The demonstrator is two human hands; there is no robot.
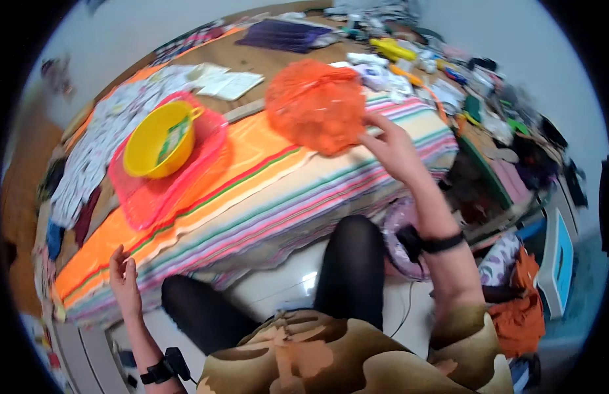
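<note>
An orange plastic bag (311,111), puffed up and somewhat blurred, rests on the striped cloth toward the back middle. The thumb and fingers of my right hand (390,144) close on its right edge. What lies inside the bag cannot be made out. To the left, a yellow plastic basin (143,148) with a handle sits tilted on a pinkish-red plastic bag (209,131). A green and white packet (173,140) lies in the basin. My left hand (125,282) is held by the front left edge of the cloth, empty, with its fingers apart.
Striped cloth (252,203) covers the raised surface before my knees. Behind are an open notebook (231,85), a patterned garment (114,125) and a folded purple cloth (285,35). Clutter (449,79) piles up at the right. A round pink item (398,246) stands below the edge.
</note>
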